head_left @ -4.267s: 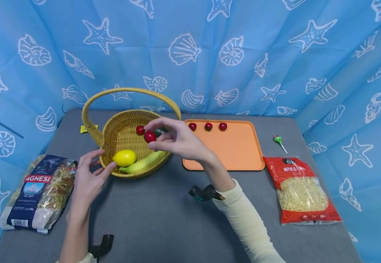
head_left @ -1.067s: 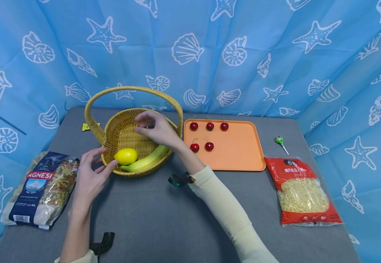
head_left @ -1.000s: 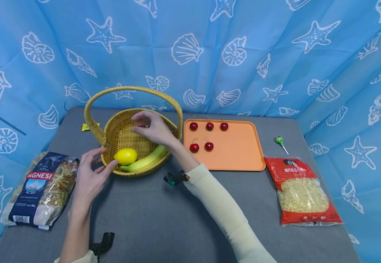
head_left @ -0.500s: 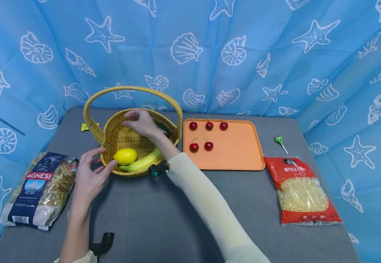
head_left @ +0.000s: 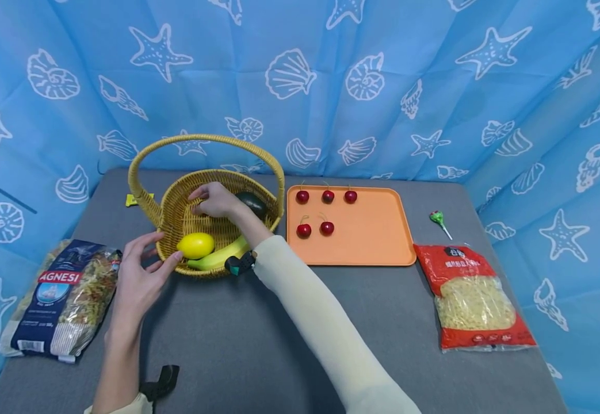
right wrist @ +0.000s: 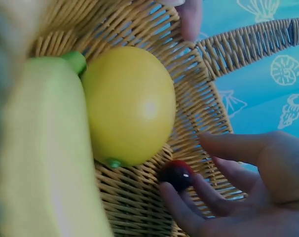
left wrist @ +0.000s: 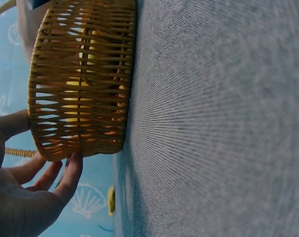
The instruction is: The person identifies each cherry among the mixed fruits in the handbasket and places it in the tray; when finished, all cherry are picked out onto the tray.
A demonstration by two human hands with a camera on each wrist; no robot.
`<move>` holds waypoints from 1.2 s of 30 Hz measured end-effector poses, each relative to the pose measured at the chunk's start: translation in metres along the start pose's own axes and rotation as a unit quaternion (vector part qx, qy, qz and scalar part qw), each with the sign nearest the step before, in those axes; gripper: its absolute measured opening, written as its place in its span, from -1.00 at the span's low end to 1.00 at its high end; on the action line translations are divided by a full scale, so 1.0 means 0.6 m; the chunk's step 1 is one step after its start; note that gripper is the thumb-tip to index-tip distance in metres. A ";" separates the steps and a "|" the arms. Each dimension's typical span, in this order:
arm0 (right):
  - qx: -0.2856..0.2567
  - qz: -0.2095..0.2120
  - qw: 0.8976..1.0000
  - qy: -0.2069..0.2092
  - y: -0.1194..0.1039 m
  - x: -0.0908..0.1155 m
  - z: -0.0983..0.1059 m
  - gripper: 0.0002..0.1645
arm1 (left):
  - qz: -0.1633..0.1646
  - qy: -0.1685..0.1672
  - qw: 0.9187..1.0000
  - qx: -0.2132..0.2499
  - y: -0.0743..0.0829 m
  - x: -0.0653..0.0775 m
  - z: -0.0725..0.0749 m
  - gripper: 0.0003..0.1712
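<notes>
A wicker basket with a tall handle holds a lemon, a banana and a dark avocado. My left hand holds the basket's left side, thumb at the rim and fingers against the outer wall. Inside the basket my right hand reaches down with bent fingers. In the right wrist view a dark red cherry lies by the lemon, two fingertips right against it and another digit apart above. The cherry is hidden in the head view.
An orange tray bears several cherries in two rows. A pasta bag lies at left, a red pasta bag at right. A lollipop and a yellow wrapped candy lie farther back. A blue curtain hangs behind.
Two cherries came onto the tray's second row after the oldest frame, which shows one in my right hand. Since then that hand has returned to the basket and moved left inside it. Left hand stays.
</notes>
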State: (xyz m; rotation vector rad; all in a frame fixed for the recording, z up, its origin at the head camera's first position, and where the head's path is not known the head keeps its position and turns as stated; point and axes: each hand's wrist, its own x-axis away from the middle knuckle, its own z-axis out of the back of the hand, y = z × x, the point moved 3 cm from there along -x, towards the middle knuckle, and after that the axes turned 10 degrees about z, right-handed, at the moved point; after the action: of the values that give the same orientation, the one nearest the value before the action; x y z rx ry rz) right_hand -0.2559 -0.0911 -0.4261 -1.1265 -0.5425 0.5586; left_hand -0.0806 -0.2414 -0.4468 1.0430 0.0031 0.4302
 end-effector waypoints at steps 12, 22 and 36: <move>0.060 -0.073 0.993 -0.074 -0.002 -0.002 -0.010 -0.47 | -0.006 0.006 1.000 -0.008 -0.001 0.001 -0.001 -0.23; -0.005 0.000 0.999 -0.036 -0.016 0.017 0.001 -0.55 | 0.004 0.001 1.000 0.001 -0.002 0.001 -0.001 -0.22; -0.041 0.136 0.988 -0.064 -0.076 0.139 0.049 -0.53 | 0.016 -0.005 1.000 0.008 -0.001 -0.001 0.000 -0.21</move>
State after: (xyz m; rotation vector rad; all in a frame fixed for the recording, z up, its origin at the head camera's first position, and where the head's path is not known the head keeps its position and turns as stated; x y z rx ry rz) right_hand -0.2069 -0.0308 -0.3638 -1.2583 -0.5290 0.8550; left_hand -0.0811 -0.2416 -0.4474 1.0627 -0.0185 0.4544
